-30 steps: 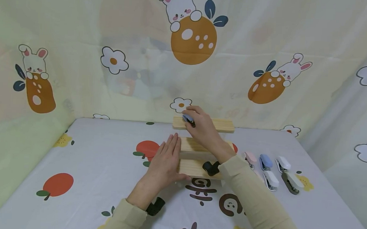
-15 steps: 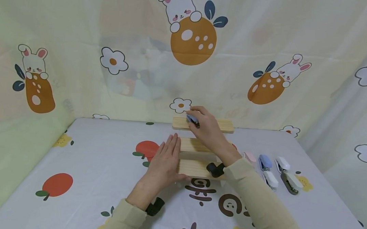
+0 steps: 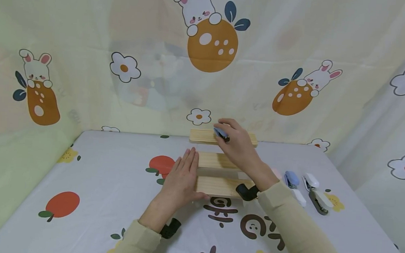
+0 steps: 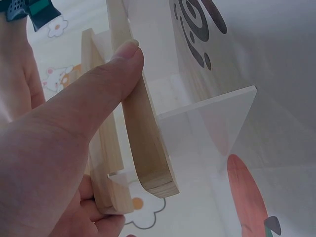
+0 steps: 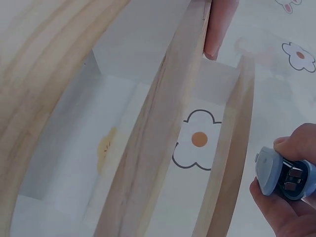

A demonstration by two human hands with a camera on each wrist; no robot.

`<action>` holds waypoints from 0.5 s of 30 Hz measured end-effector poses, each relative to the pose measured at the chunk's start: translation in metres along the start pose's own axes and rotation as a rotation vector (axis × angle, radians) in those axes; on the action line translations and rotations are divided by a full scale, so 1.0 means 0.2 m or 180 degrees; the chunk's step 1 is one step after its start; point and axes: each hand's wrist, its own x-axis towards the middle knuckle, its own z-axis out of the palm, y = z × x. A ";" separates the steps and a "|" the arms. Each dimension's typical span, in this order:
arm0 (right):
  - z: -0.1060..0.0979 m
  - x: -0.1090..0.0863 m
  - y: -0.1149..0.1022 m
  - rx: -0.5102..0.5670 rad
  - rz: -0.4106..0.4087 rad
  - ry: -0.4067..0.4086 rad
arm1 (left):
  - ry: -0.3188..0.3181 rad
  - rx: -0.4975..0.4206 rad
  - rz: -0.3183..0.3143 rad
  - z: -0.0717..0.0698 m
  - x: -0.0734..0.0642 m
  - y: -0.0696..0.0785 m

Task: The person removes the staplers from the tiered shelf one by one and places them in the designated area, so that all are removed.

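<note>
A tiered rack of light wooden planks on clear supports stands mid-table; its front plank (image 3: pixel 217 186), middle plank (image 3: pixel 212 160) and back plank (image 3: pixel 202 136) show in the head view. My left hand (image 3: pixel 181 180) rests at the rack's left end, fingers straight along it. In the left wrist view the left thumb presses the front plank's edge (image 4: pixel 148 148). My right hand (image 3: pixel 239 147) grips a small blue stapler (image 3: pixel 221 133) by the back plank. The right wrist view shows that stapler (image 5: pixel 269 170) between thumb and fingers, apart from the plank.
To the rack's right stand more small staplers: a blue one (image 3: pixel 292 179), a white one (image 3: pixel 311 180), a dark-and-white one (image 3: pixel 319 202), and another white one (image 3: pixel 300 198) partly behind my sleeve. A patterned cloth curtain (image 3: pixel 149 97) hangs behind the table.
My right hand has moved to the right along the back plank, carrying the blue stapler. The left hand has stayed on the rack's left end.
</note>
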 end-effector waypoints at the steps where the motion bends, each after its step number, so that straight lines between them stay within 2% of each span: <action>1: 0.00 -0.01 0.00 -0.0007 -0.0013 0.0020 | 0.0001 0.0003 0.0001 0.00 0.00 0.00; 15: -0.07 -0.09 0.02 0.0052 -0.0168 0.0211 | 0.0017 -0.0006 -0.0011 0.01 0.00 0.00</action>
